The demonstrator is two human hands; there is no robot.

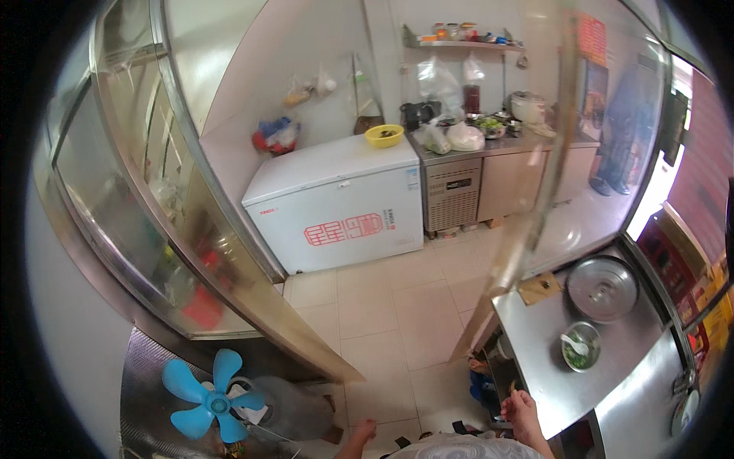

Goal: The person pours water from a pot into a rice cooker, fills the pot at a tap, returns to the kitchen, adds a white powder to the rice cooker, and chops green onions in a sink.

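Observation:
My left hand [364,429] hangs low over the tiled floor, its fingers curled in, with nothing visible in it. At the near edge of the stainless steel counter [550,367], my right hand [519,408] is raised with its fingers bunched. A small brownish thing [513,387] shows at its fingertips; whether the fingers hold it cannot be made out. On that counter stands a steel bowl [589,367] with chopped greens and a white spoon [576,345]. Behind it sits a large round metal lid [602,288], beside a small wooden board [539,288].
A metal-framed glass partition door [229,269] stands at left, a blue-bladed fan [218,404] below it. A white chest freezer [338,201] bears a yellow basin [384,136]. Bags and pots crowd the back counter [533,146]. A person in blue [622,126] shows behind glass.

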